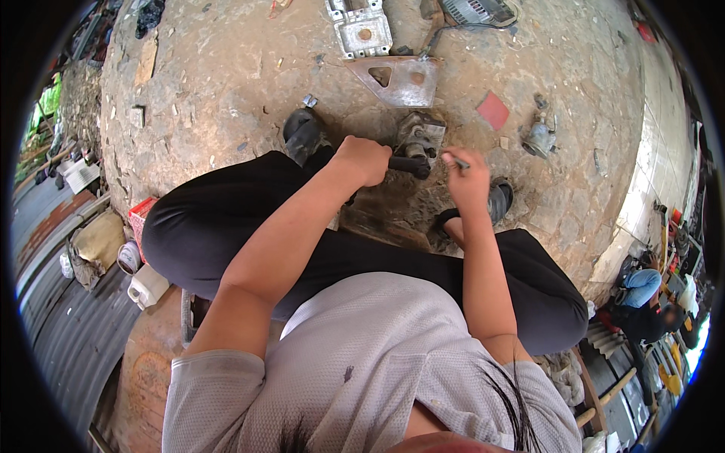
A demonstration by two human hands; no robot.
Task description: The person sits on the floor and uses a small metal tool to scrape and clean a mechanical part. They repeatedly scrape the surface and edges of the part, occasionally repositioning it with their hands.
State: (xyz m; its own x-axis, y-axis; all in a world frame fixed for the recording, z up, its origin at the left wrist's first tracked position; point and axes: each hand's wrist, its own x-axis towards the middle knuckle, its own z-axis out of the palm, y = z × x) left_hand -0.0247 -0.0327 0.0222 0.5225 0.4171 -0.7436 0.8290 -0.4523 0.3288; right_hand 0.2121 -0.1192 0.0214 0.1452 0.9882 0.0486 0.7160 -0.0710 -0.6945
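1. Grey metal casting (418,136), blocky and grimy, sat on the rough stone floor (219,83) between the person's shoes, likely for easy reach.
2. Left hand (365,161) was closed around the handle of a dark hammer-like tool (411,166); its head lay at the casting's near side, contact unclear.
3. Right hand (468,180) pinched a short dark rod (461,163) just right of the casting, probably fingertip-held for control.
4. Beyond: flat steel plate (400,83) with cut-outs, then a pale, ribbed metal housing (362,34).
5. Right: flat red square (493,111); farther out, a rounded metal fitting (539,137).
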